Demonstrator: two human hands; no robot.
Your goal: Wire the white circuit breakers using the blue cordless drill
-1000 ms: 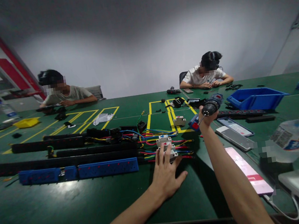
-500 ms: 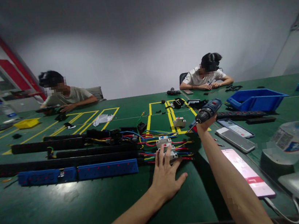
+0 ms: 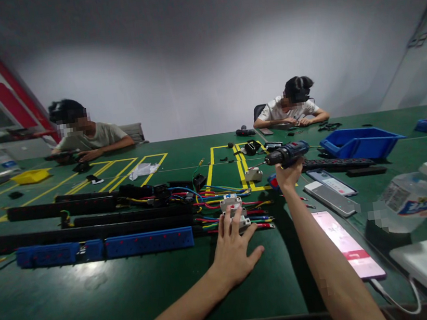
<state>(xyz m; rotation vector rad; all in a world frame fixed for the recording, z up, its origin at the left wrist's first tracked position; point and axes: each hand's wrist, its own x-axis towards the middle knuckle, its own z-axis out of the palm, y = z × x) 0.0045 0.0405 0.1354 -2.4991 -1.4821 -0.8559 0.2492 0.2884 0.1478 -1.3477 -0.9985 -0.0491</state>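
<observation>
In the head view, rested the left hand (image 3: pixel 232 256) on small white rectangular plastic blocks (image 3: pixel 230 200) lined up near the middle of the green table (image 3: pixel 136 293), with fingers spread wide across them and thin red, blue and yellow wires (image 3: pixel 262 225) to the right. Gripped a black-and-blue pistol-shaped power drill (image 3: pixel 287 155) in the right hand (image 3: pixel 289 172), with fingers wrapped around its handle; aimed its slim bit left towards a lone white block (image 3: pixel 254 175) farther off, could not tell whether touching. Had a long blue plastic power strip (image 3: pixel 149 242) on the left.
</observation>
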